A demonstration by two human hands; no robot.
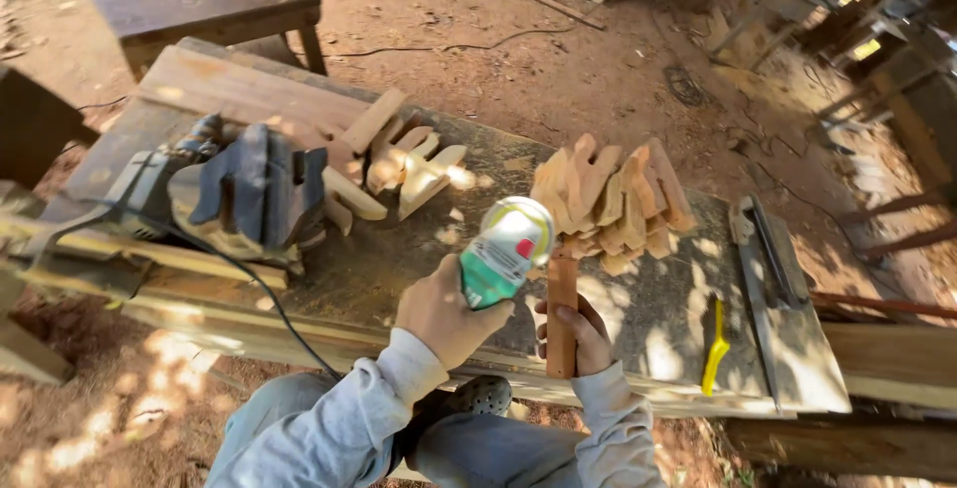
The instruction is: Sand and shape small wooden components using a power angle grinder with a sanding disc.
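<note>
Piece in hand: narrow reddish-brown wooden strip [561, 314], laid on end across the near edge of the rough plank surface [399, 269], far end touching the stack beyond.
Right hand [581, 336]: fingers curled over the strip's near end, pinning it down.
Left hand [444, 311]: wrapped tight around a green-bodied handheld power grinder [501, 252], its pale round head hovering just left of the strip's far end.
Step, judged: shaping or sanding the strip, tool brought up to the work; contact not discernible.
Next move, judged: steady downward pin, tool kept well clear of the holding fingers.
Beyond: stack of tan cut wooden pieces [610, 204] directly behind the strip; second pale heap [399, 164] further left.
Left side: grey-blue bench vise [249, 194], black cable [249, 284] trailing off the surface.
Right side: yellow-handled tool [714, 356], grey metal square [768, 269].
</note>
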